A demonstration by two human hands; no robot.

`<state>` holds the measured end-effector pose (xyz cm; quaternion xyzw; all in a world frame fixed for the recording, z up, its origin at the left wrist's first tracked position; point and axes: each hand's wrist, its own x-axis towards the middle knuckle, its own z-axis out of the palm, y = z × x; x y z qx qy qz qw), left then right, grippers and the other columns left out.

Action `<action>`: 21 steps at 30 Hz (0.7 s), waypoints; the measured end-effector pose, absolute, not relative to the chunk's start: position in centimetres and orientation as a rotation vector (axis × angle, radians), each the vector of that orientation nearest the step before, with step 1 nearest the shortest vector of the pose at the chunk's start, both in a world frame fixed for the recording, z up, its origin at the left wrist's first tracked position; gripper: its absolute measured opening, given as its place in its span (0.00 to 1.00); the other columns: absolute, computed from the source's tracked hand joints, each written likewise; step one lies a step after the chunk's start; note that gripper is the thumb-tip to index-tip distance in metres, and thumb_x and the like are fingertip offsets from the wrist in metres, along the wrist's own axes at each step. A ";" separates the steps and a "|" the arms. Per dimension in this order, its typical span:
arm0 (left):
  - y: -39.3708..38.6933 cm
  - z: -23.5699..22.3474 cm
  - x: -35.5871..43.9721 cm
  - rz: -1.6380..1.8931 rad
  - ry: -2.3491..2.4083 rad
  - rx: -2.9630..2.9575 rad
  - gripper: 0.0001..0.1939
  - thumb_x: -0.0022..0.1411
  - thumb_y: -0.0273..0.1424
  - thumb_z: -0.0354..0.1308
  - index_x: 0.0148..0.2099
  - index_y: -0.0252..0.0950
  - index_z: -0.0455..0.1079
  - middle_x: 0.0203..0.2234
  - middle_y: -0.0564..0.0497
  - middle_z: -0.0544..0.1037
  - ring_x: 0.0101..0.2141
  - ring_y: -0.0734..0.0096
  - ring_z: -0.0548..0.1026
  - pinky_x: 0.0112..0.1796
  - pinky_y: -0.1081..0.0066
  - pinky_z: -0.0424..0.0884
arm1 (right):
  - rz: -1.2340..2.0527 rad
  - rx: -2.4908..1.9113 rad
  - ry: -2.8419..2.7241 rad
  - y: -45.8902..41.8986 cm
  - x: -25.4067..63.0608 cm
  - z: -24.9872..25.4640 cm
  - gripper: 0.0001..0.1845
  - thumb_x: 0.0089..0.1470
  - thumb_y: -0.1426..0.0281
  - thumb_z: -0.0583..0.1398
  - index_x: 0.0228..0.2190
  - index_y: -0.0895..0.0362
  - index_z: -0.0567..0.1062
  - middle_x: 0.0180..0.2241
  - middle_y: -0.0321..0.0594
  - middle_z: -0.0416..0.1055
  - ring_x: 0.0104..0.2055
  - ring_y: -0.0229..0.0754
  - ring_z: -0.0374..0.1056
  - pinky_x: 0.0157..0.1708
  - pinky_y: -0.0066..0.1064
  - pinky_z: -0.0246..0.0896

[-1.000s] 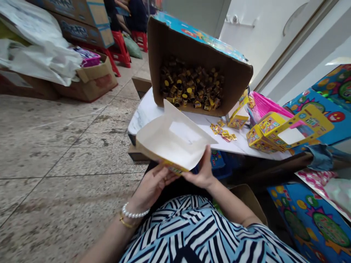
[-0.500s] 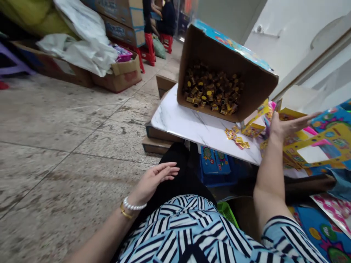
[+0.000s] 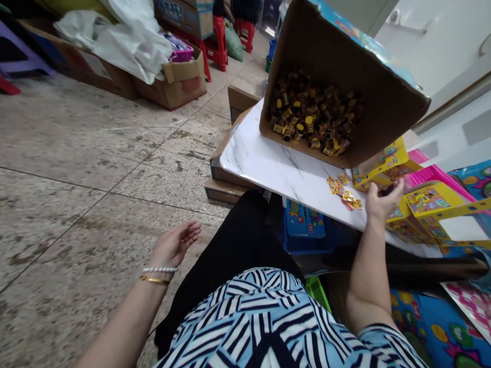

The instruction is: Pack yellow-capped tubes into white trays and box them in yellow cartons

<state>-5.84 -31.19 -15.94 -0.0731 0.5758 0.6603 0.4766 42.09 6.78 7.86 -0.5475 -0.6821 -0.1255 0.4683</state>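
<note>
My left hand (image 3: 177, 243) hangs over the floor to the left of my knee, its fingers loosely curved and nothing plainly in them. At the table's right side, my right hand (image 3: 383, 203) has thumb and fingers apart beside a yellow printed box (image 3: 383, 163). More yellow boxes (image 3: 425, 204) stand just right of that hand, with a pink basket-like piece (image 3: 437, 179) behind them. Small yellow-orange packets (image 3: 345, 194) lie loose on the white marbled table (image 3: 253, 148). Behind them, a large tilted carton (image 3: 368, 107) holds many small gold-and-brown tubs (image 3: 314, 122).
Blue printed boxes (image 3: 305, 220) sit in a blue crate beneath the table. A green basket (image 3: 317, 292) is by my lap. Cartons (image 3: 180, 82) with white sacking (image 3: 134, 46) line the floor at left, near red stools (image 3: 218, 46).
My left hand has moved left and down from my thigh. My right hand has drawn in from the far-right boxes towards the packets. The view has shifted slightly.
</note>
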 end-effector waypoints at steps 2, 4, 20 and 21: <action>-30.4 -16.5 -5.5 1.604 1.403 -0.170 0.08 0.63 0.29 0.61 0.44 0.32 0.75 0.33 0.50 0.83 0.34 0.74 0.81 0.36 0.76 0.77 | -0.327 -1.351 -1.676 4.2 42.0 5.4 0.47 0.55 0.59 0.63 0.68 0.64 0.53 0.65 0.64 0.60 0.69 0.58 0.56 0.67 0.55 0.50; -29.4 -16.5 -4.8 1.595 1.408 -0.139 0.09 0.62 0.30 0.63 0.44 0.32 0.74 0.33 0.48 0.83 0.34 0.73 0.81 0.36 0.75 0.77 | -0.323 -1.359 -1.689 2.1 42.1 3.0 0.46 0.55 0.57 0.63 0.67 0.64 0.55 0.65 0.64 0.60 0.69 0.59 0.56 0.67 0.56 0.51; -24.3 -5.7 3.5 1.660 1.901 0.914 0.14 0.60 0.42 0.63 0.42 0.38 0.78 0.41 0.46 0.81 0.45 0.60 0.75 0.54 0.62 0.69 | -0.151 -1.257 -1.870 -2.6 39.7 1.1 0.33 0.61 0.58 0.59 0.62 0.64 0.66 0.65 0.63 0.58 0.69 0.57 0.55 0.66 0.56 0.54; -23.5 -4.1 4.0 1.681 1.883 1.020 0.13 0.62 0.41 0.62 0.42 0.39 0.78 0.43 0.46 0.81 0.47 0.60 0.75 0.56 0.62 0.68 | -0.130 -1.214 -1.904 -2.4 39.3 2.2 0.31 0.60 0.58 0.60 0.59 0.62 0.69 0.65 0.61 0.60 0.69 0.56 0.56 0.67 0.56 0.53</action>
